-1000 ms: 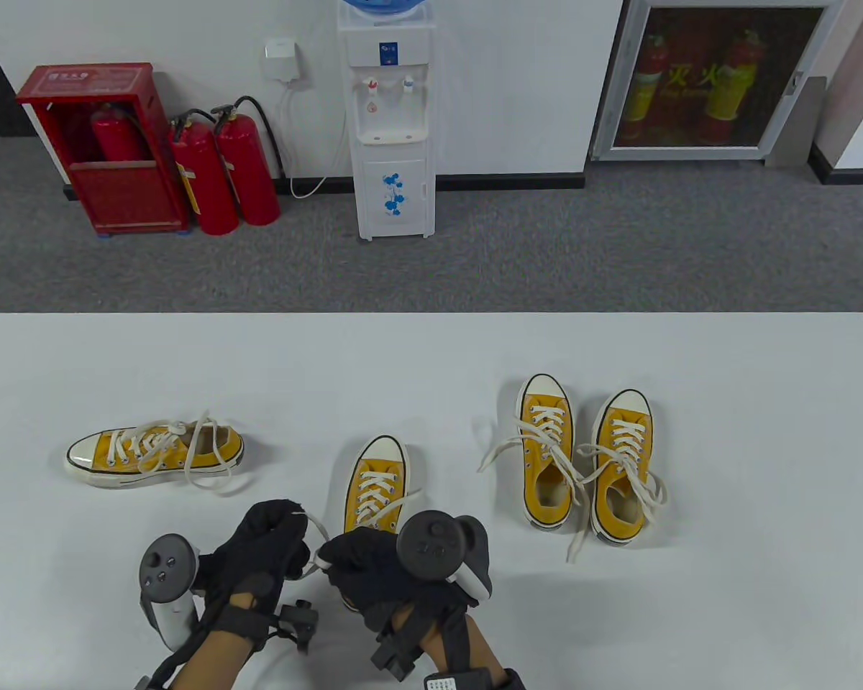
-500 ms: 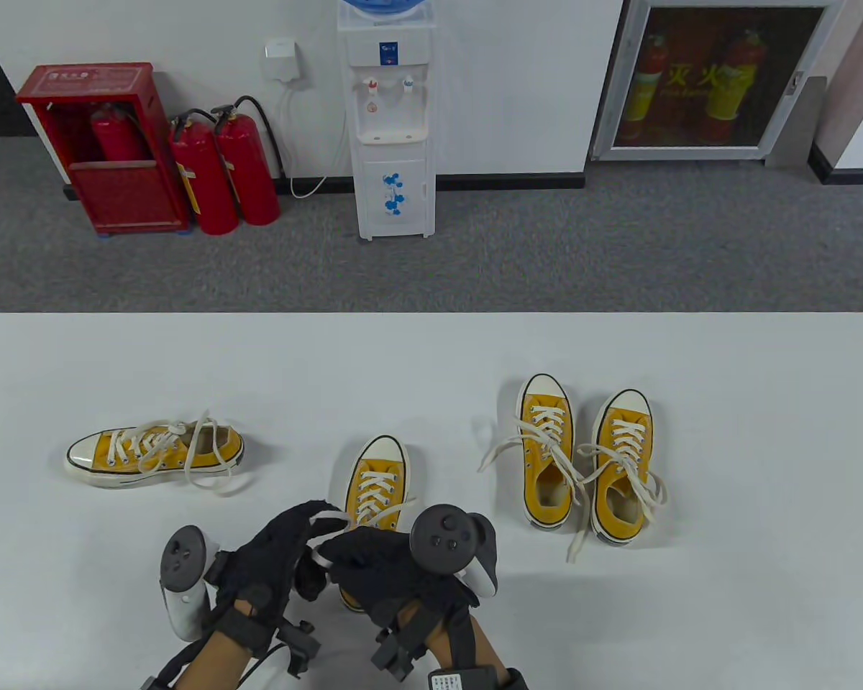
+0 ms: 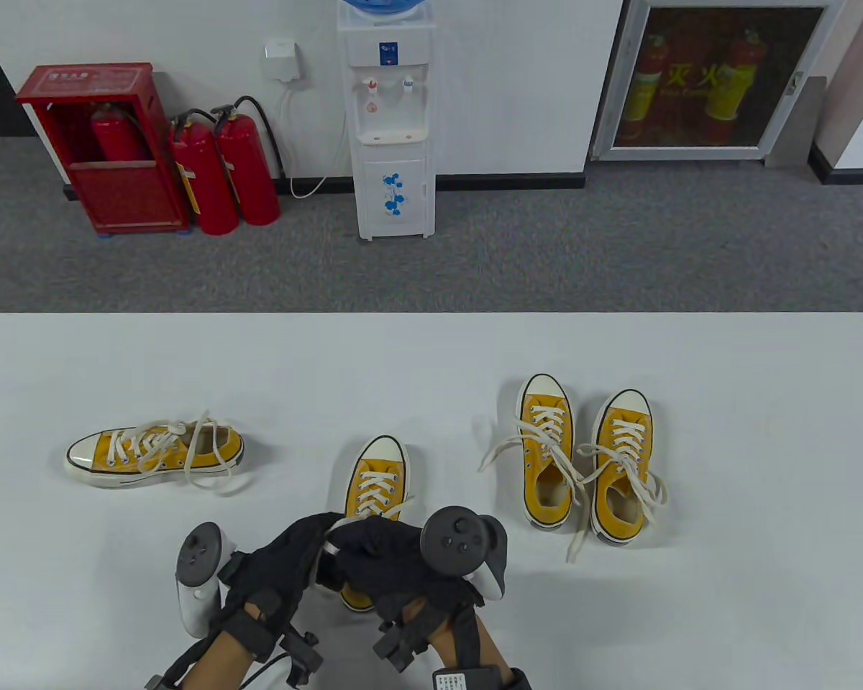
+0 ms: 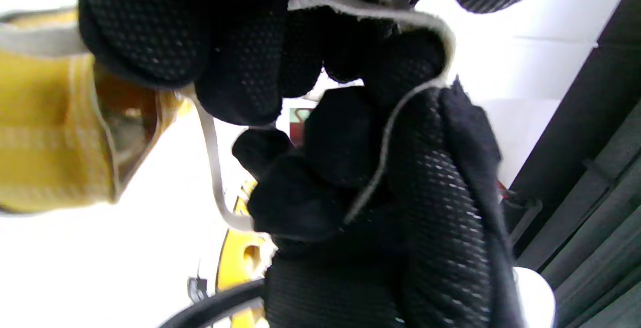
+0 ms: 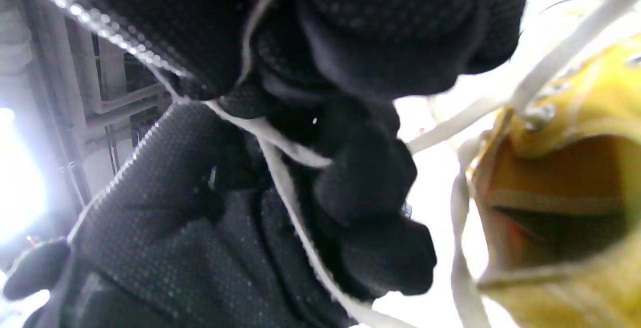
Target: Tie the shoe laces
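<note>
A yellow sneaker (image 3: pixel 376 474) with white laces stands toe-away near the table's front middle; its heel is hidden under my hands. My left hand (image 3: pixel 298 550) and right hand (image 3: pixel 377 553) meet above its opening, fingers interlocked around the white lace (image 3: pixel 331 548). In the left wrist view the lace (image 4: pixel 395 112) runs between gloved fingers beside the yellow shoe (image 4: pixel 45 132). In the right wrist view lace strands (image 5: pixel 280 168) cross the gloved fingers next to the shoe opening (image 5: pixel 561 208). Both hands grip the lace.
Another yellow sneaker (image 3: pixel 154 453) lies on its side at the left with loose laces. A pair of yellow sneakers (image 3: pixel 586 460) with untied laces stands at the right. The white table (image 3: pixel 431 359) extends behind them.
Both hands have moved right and closer together over the shoe. The left hand's fingers now overlap the right hand's, and the lace loop between them has shortened.
</note>
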Tool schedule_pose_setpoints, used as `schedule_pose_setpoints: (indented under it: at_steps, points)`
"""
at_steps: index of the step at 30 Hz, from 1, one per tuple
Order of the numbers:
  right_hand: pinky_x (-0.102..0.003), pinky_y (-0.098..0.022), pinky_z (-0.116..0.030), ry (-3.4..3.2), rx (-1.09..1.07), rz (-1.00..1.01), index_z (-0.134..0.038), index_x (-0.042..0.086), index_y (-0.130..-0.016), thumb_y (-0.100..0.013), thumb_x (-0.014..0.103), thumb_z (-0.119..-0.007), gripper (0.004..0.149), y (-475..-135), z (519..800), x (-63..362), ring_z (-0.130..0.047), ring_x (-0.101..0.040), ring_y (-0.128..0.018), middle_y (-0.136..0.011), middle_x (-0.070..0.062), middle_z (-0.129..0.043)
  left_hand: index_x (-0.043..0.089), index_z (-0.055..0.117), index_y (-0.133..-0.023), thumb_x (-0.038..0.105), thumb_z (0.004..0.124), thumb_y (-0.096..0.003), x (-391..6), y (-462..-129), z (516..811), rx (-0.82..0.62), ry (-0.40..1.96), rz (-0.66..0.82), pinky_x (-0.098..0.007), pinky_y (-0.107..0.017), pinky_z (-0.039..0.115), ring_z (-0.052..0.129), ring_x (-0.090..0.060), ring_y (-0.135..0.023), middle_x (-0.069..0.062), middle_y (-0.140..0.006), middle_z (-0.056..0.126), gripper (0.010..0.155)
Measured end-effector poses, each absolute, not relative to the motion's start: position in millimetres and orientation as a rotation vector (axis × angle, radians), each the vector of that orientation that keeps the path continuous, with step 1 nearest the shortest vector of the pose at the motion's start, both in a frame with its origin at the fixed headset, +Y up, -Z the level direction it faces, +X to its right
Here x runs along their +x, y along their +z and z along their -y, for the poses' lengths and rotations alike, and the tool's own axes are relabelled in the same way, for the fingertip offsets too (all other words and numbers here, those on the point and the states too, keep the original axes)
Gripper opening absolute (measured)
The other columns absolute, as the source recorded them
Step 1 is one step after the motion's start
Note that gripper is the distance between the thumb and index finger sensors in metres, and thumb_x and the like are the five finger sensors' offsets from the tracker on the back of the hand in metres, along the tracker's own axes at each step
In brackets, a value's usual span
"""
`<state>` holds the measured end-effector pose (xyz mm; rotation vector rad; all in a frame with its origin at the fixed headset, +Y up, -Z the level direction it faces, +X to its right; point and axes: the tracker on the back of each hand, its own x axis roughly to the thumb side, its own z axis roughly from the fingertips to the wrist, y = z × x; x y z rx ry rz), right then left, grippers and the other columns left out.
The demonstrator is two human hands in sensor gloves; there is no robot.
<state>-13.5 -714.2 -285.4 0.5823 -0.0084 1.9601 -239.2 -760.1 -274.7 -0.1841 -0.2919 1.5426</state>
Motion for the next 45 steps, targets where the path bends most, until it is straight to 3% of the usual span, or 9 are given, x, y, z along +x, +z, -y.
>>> schedule_pose_setpoints:
  at_steps: [9, 15, 18, 22, 26, 34, 37, 41, 45]
  points:
    - [-0.059, -0.064, -0.062, 1.943, 0.534, 0.045, -0.089, 0.018, -0.079, -0.043, 0.040, -0.084, 0.042, -288, 714, -3, -0.091, -0.020, -0.044, -0.073, -0.004, -0.088, 0.027, 0.085, -0.091, 0.061, 0.067, -0.0483, -242, -271, 741, 0.001, 1.130, 0.346, -0.053, -0.045, 0.083, 0.098, -0.029, -0.049, -0.012, -0.083, 0.091, 0.058]
    - [-0.062, -0.067, -0.055, 1.929, 0.489, 0.068, -0.089, 0.017, -0.076, -0.043, 0.043, -0.084, 0.043, -289, 716, 2, -0.087, -0.022, -0.061, -0.088, -0.004, -0.076, 0.033, 0.086, -0.089, 0.064, 0.078, -0.0451, -236, -267, 732, 0.075, 0.900, 0.388, -0.050, -0.040, 0.084, 0.096, -0.022, -0.038, -0.005, -0.070, 0.095, 0.054]
    - [-0.063, -0.068, -0.053, 1.921, 0.477, 0.068, -0.089, 0.017, -0.073, -0.042, 0.047, -0.083, 0.044, -290, 719, 3, -0.085, -0.023, -0.066, -0.091, -0.004, -0.072, 0.035, 0.092, -0.081, 0.064, 0.082, -0.0430, -234, -266, 728, 0.100, 0.859, 0.403, -0.048, -0.037, 0.085, 0.095, -0.019, -0.032, -0.002, -0.060, 0.097, 0.049]
    - [-0.063, -0.068, -0.054, 1.912, 0.450, 0.077, -0.089, 0.018, -0.069, -0.041, 0.052, -0.083, 0.044, -291, 721, 3, -0.086, -0.024, -0.067, -0.091, -0.004, -0.073, 0.034, 0.100, -0.065, 0.063, 0.085, -0.0416, -231, -264, 724, 0.108, 0.856, 0.436, -0.048, -0.034, 0.086, 0.094, -0.018, -0.027, 0.000, -0.053, 0.098, 0.040]
    - [-0.063, -0.067, -0.055, 1.957, 0.397, 0.128, -0.089, 0.019, -0.065, -0.040, 0.056, -0.083, 0.045, -290, 724, 4, -0.088, -0.024, -0.065, -0.088, -0.004, -0.076, 0.031, 0.101, -0.057, 0.059, 0.081, -0.0459, -228, -265, 727, 0.027, 1.000, 0.482, -0.049, -0.034, 0.086, 0.094, -0.019, -0.027, -0.001, -0.051, 0.099, 0.037]
    - [-0.068, -0.070, -0.045, 2.078, 0.270, 0.278, -0.081, 0.020, -0.088, -0.046, 0.041, -0.080, 0.047, -289, 726, 14, -0.075, -0.034, -0.089, -0.101, -0.007, -0.066, 0.027, 0.103, -0.046, 0.055, 0.080, -0.0475, -243, -276, 747, -0.089, 1.388, 0.333, -0.048, -0.030, 0.087, 0.095, -0.019, -0.022, 0.000, -0.044, 0.101, 0.037]
    - [-0.064, -0.068, -0.050, 2.071, 0.224, 0.407, -0.084, 0.021, -0.085, -0.046, 0.042, -0.079, 0.045, -285, 720, 21, -0.082, -0.030, -0.079, -0.094, -0.006, -0.074, 0.026, 0.103, -0.045, 0.055, 0.080, -0.0477, -249, -278, 753, -0.106, 1.482, 0.267, -0.048, -0.029, 0.087, 0.095, -0.019, -0.021, -0.001, -0.043, 0.101, 0.037]
    - [-0.055, -0.061, -0.064, 2.055, 0.263, 0.483, -0.090, 0.020, -0.076, -0.045, 0.046, -0.081, 0.042, -279, 710, 19, -0.091, -0.022, -0.050, -0.072, -0.004, -0.088, 0.027, 0.103, -0.045, 0.055, 0.080, -0.0480, -255, -279, 757, -0.107, 1.540, 0.204, -0.048, -0.029, 0.087, 0.095, -0.019, -0.021, 0.000, -0.043, 0.102, 0.037]
    - [-0.054, -0.058, -0.068, 2.058, 0.398, 0.430, -0.093, 0.019, -0.073, -0.043, 0.048, -0.082, 0.042, -274, 707, 2, -0.092, -0.021, -0.044, -0.066, -0.004, -0.092, 0.027, 0.103, -0.046, 0.055, 0.079, -0.0483, -256, -278, 759, -0.101, 1.546, 0.172, -0.048, -0.029, 0.088, 0.096, -0.019, -0.020, 0.000, -0.043, 0.102, 0.037]
